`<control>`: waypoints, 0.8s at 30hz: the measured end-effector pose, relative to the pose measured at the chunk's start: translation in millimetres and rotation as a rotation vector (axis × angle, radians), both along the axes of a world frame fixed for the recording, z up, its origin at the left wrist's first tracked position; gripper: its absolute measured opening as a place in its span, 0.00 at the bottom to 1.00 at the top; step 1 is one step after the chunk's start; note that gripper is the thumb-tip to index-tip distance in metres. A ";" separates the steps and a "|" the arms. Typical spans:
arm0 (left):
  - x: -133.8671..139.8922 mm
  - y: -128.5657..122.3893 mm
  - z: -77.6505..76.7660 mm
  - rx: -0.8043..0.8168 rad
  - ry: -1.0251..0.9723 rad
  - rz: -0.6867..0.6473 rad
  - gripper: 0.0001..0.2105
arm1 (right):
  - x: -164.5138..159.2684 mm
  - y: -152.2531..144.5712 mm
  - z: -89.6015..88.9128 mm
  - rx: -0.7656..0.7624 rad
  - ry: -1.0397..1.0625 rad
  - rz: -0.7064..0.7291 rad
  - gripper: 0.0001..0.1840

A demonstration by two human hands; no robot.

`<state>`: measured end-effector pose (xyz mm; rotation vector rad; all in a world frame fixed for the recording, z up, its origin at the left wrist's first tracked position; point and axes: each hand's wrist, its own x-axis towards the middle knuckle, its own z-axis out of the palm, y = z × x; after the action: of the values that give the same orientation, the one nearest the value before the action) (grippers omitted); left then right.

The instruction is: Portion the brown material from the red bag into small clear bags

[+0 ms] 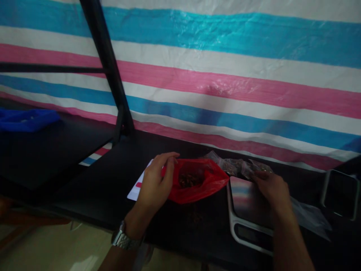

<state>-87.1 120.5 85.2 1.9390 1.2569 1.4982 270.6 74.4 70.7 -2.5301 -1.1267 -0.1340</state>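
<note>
blue tray [31,122] far left | white card [135,192] on black worktop [93,188] | left hand [159,180] at left edge of open red bag [191,195], grip unclear | brownish bits [190,180] inside, scale [248,205] beside bag | right hand [272,186] above scale, fingertips at filled clear bags [232,165], cannot tell if pinching

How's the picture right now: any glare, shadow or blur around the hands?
Head view: dim, the black table showing little detail; glare on the striped sheet, with soft shadow above the red bag. Also head view: the scale plate mirrors stripes; right hand and clear bags look soft, their contact hard to read.
</note>
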 end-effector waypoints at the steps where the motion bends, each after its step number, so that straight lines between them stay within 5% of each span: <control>1: -0.4 -1.2 0.5 -0.012 -0.005 -0.005 0.14 | -1.0 -1.1 4.4 0.007 0.033 0.004 0.14; 3: 0.0 -4.5 2.1 -0.035 -0.027 -0.036 0.14 | -7.3 -4.5 15.9 0.058 0.105 -0.008 0.14; 7: 8.1 -12.9 6.2 -0.042 -0.085 -0.124 0.12 | -35.3 -12.2 41.6 0.402 0.210 -0.031 0.13; 10: 20.5 -19.6 8.7 -0.144 -0.157 -0.221 0.11 | -69.0 -14.8 52.4 0.591 0.374 0.188 0.16; 15: 37.1 -23.8 6.0 -0.407 -0.351 -0.489 0.11 | -129.4 -13.9 51.0 0.623 0.499 0.761 0.11; 24: 31.7 -11.2 -1.0 -0.474 -0.393 -0.453 0.06 | -145.2 -9.7 39.2 0.683 0.309 0.858 0.07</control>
<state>-55.4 109.3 84.3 1.4081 0.8295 1.1436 125.4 64.6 109.9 -1.2951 -1.5775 0.0878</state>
